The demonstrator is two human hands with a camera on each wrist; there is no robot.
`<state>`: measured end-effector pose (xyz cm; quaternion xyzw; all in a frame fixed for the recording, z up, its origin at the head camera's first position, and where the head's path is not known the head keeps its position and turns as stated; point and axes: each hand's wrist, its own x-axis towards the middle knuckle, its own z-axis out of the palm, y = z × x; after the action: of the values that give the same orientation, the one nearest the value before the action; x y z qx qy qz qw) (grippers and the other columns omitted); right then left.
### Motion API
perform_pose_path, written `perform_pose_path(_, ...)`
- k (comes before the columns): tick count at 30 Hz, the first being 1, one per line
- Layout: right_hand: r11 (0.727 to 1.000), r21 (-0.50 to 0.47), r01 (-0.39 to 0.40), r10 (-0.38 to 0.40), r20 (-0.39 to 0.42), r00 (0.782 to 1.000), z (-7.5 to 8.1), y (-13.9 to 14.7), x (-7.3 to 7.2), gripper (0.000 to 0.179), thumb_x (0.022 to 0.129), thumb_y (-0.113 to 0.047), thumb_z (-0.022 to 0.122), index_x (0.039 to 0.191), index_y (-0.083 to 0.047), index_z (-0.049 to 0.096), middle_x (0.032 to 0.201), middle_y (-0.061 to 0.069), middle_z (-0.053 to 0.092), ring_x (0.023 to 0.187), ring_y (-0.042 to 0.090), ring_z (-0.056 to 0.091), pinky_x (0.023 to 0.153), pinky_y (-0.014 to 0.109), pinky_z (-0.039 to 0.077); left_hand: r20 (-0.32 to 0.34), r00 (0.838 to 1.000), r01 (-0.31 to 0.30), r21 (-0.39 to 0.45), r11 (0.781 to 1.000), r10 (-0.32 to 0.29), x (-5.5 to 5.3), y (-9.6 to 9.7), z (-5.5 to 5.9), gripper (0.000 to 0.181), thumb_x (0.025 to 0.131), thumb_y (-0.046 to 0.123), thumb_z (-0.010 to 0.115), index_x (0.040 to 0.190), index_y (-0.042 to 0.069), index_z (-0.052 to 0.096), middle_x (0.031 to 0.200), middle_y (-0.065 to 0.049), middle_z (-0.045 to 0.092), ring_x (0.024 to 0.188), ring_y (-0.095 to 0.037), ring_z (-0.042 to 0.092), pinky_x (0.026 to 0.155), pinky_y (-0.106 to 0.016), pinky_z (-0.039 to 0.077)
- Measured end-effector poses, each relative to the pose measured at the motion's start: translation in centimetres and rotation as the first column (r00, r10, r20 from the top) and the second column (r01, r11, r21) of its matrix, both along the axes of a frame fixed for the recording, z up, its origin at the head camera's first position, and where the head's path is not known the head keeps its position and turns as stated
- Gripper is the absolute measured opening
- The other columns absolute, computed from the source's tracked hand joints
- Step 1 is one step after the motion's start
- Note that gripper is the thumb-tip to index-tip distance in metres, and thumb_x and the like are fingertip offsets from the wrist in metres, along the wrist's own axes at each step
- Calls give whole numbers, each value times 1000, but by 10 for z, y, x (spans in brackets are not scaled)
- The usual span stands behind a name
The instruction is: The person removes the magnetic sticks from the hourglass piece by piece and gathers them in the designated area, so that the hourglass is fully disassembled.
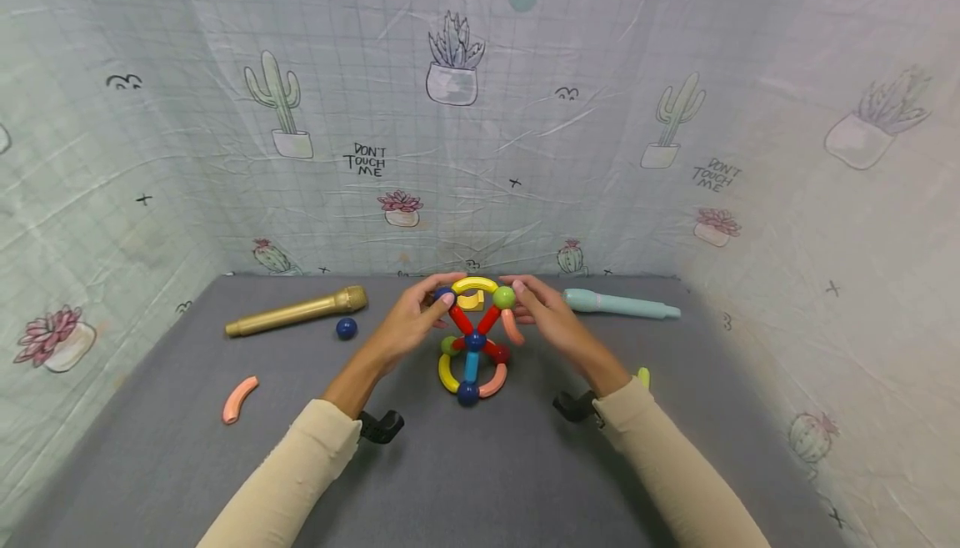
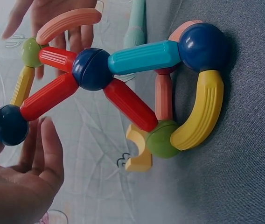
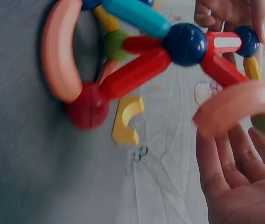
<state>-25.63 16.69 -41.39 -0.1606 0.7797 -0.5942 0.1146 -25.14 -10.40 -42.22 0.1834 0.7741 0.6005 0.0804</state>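
A ball-and-rod construction model stands on the grey surface. A ring of curved yellow and salmon rods and colored balls forms its base; blue and red rods rise to a central blue ball. My left hand pinches the upper dark blue ball between thumb and fingers. Across from it, my right hand is beside the upper green ball, its fingers extended behind it in the right wrist view. A curved salmon rod hangs from that green ball. A curved yellow rod joins both upper balls.
Behind the model is a yellow arch block. To the left lie a gold toy microphone, a loose blue ball and a curved salmon rod. A light blue stick-like object and a yellow-green piece lie right.
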Motion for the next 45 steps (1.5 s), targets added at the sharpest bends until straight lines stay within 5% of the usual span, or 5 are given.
perform_pose_path(10,991,-108,-82,94,111,989,7,-21,-11,66,113,-60,31,159,-16,48,145,19,66,127,29,71,120,53,44,-225,944,-257,-48,965,240,10,11,-5,42,108,32,64,149,22,59,142,-16,50,119,-32,55,91,-38,49)
perform_pose_path(21,969,-211,-125,155,131,979,5,-18,-16,76,108,-70,27,155,-16,52,144,17,67,132,44,63,114,42,49,-669,602,-569,24,822,437,42,43,-15,26,97,24,75,121,13,74,103,-11,57,84,-21,56,66,-31,46)
perform_pose_path(29,959,-242,-148,179,115,977,4,-15,-15,77,113,-63,22,160,-6,44,148,29,60,125,19,69,116,41,49,-646,672,-518,-61,853,362,51,76,-35,36,97,35,77,128,17,70,99,-1,75,68,-11,65,59,-23,50)
perform_pose_path(35,949,-274,-156,196,128,972,1,-14,-14,74,113,-62,21,159,-10,45,146,28,60,72,14,64,71,29,52,-624,682,-540,-77,838,382,48,93,-45,46,94,39,81,131,15,67,83,-1,80,55,-7,65,51,-18,45)
perform_pose_path(45,961,-252,-114,156,151,976,1,-16,-15,72,114,-59,20,159,-10,48,153,22,57,134,26,63,116,47,47,-554,718,-541,-61,839,422,46,107,-44,44,94,33,81,130,17,61,80,6,80,52,-3,63,49,-17,44)
